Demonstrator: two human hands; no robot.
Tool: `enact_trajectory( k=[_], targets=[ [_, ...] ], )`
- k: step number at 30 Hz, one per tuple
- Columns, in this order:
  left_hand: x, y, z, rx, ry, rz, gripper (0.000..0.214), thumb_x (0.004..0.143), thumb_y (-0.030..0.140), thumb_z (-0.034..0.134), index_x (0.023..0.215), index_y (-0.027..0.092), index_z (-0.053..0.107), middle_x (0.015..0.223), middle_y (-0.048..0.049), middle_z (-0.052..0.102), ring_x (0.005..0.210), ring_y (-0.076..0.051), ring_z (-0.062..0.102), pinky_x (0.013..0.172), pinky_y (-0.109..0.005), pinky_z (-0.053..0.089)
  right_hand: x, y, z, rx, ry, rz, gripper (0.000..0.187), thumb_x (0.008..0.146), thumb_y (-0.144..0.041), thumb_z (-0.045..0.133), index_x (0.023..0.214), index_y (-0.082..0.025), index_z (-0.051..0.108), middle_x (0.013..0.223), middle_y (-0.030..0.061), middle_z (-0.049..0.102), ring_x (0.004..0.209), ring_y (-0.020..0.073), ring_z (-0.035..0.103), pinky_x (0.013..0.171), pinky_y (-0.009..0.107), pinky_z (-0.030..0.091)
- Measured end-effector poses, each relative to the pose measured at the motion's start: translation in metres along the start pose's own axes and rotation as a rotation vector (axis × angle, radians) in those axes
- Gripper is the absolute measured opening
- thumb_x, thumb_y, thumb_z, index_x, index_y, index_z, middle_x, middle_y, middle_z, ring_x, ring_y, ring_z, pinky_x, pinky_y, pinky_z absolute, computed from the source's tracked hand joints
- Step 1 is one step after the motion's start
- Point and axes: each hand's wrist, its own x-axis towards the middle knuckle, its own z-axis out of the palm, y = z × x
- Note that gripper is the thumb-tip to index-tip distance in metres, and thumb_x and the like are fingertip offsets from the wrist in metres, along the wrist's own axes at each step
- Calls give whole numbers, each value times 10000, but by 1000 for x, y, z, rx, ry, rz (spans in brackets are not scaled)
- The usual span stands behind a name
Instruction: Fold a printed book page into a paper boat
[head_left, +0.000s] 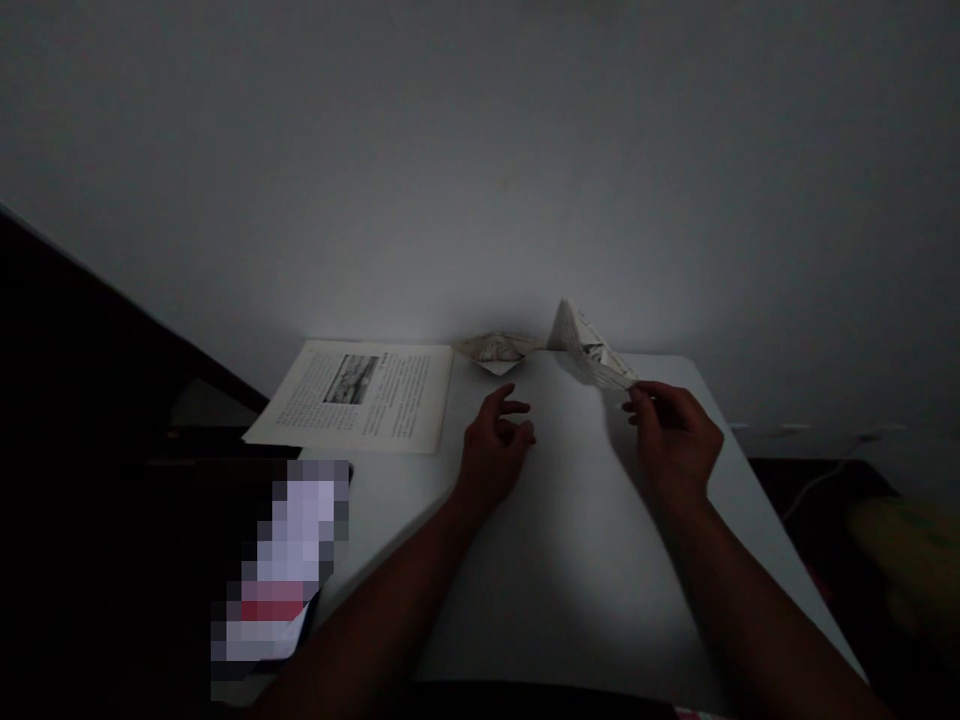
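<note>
My right hand [675, 435] pinches the near tip of a paper boat [592, 350] folded from a printed page. The boat is tilted, with its other end pointing up and away toward the wall. My left hand [499, 440] hovers over the white table [547, 580], fingers bent and apart, holding nothing. Just beyond it, a second folded paper boat [496, 350] sits at the table's far edge by the wall.
Printed sheets [405, 400] with a picture lie at the table's back left. A phone [281, 570] with a lit, blurred screen is at the left edge. A grey wall [480, 180] rises behind the table. To the right runs a pale cable [817, 480].
</note>
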Motion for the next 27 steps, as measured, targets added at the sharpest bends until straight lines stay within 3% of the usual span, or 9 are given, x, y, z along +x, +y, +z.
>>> enact_trajectory(
  k=[4,8,14,23,27],
  targets=[
    [2,-1,0,10,13,8,464,810,211,540,1257,189,415,1076,-88,618,676,-97,634,586,-213,495,18,9,-10,-6,-36,3,173,819,-309,574,924,-197,652,810,22,641,618,146,636,548,284,528],
    [2,0,1,40,8,2,452,799,186,535,1240,180,435,1062,-83,622,678,-92,625,594,-208,492,42,20,-21,-99,-156,-105,175,816,-331,572,918,-218,657,810,19,646,640,145,630,596,297,532],
    [0,1,1,55,14,32,399,791,163,523,1187,173,476,998,-61,638,619,-71,600,611,-204,488,73,44,-9,-109,-320,-159,188,797,-314,566,910,-198,661,805,40,666,637,157,635,616,317,521],
    [-1,0,1,88,9,38,268,794,191,522,1057,160,558,808,-14,619,594,-73,565,584,-193,460,73,47,10,-139,-371,-103,219,797,-336,541,920,-198,659,859,58,675,694,177,633,667,340,511],
    [-1,-1,1,108,2,50,239,790,191,521,1022,160,572,732,8,592,586,-75,543,584,-192,446,68,42,10,-105,-319,-4,376,777,-383,593,1122,-233,575,941,59,662,670,170,629,628,341,517]
  ],
)
